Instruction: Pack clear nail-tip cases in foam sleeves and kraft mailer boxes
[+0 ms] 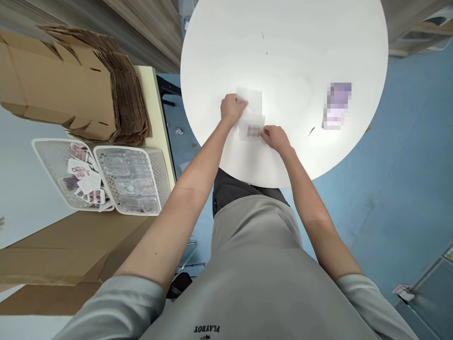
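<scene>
Okay, head view: your left hand (231,108) pinches the translucent sleeve (255,101) by its left edge, over the white table (300,42). Your right hand (276,138) pinches the small patterned pack (252,131) at its right edge, nearer you. Both look light, thin, probably slick; keep to edges, don't crease them.

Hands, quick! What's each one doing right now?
Left hand: closed, pinching the upper translucent sleeve.
Right hand: closed, pinching the edge of the lower clear packet.
</scene>
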A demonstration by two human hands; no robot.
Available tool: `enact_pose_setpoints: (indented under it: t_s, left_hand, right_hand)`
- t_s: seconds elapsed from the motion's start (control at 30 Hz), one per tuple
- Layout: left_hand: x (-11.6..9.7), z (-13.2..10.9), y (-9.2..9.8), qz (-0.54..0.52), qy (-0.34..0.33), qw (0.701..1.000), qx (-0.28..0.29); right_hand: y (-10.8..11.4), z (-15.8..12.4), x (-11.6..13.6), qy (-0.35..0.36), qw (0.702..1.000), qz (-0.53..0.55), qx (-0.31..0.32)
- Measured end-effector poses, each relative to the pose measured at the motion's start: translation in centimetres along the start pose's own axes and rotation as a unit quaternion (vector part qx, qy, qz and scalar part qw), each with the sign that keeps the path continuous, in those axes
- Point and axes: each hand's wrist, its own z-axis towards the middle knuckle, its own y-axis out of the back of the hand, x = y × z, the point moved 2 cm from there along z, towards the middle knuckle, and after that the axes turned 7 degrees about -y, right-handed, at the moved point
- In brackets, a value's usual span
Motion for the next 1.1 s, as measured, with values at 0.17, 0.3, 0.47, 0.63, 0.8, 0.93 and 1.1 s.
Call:
enact_pose_setpoints:
  t_s: [0.17, 0.3, 0.47, 0.63, 0.8, 0.93, 1.1]
  left_hand:
    - [-0.4, -0.6, 0.1, -0.022, -0.007, 1.0, -0.014]
    - [-1.4, -4.5, 1.7, -0.025, -0.085, 0.995, -0.051]
    - [-1.8, -10.9, 1.5, 0.042, -0.21, 0.97, 0.112]
    - [-0.4, -11.9, 0.0, 0.058, -0.237, 0.95, 0.194]
    - [0.0, -10.7, 0.1, 0.067, -0.247, 0.944, 0.207]
    - [-0.5, -10.7, 0.9, 0.038, -0.19, 0.962, 0.19]
    - [-0.6, -12.6, 1.1, 0.014, -0.132, 0.975, 0.179]
  right_hand:
    - [-0.7, 1.5, 0.5, -0.043, 0.999, 0.001, -0.014]
    - [-2.9, 3.2, -0.3, -0.054, 0.995, 0.047, -0.066]
    - [-3.8, 3.3, -0.7, -0.032, 0.992, 0.062, -0.104]
    - [-2.5, 0.0, 1.2, 0.086, 0.987, 0.024, -0.135]
    - [-1.5, -1.8, 1.7, 0.152, 0.985, 0.006, -0.084]
    - [-0.5, -1.7, 0.8, 0.165, 0.984, 0.01, -0.061]
    - [-0.2, -2.9, -0.6, 0.181, 0.983, 0.002, -0.036]
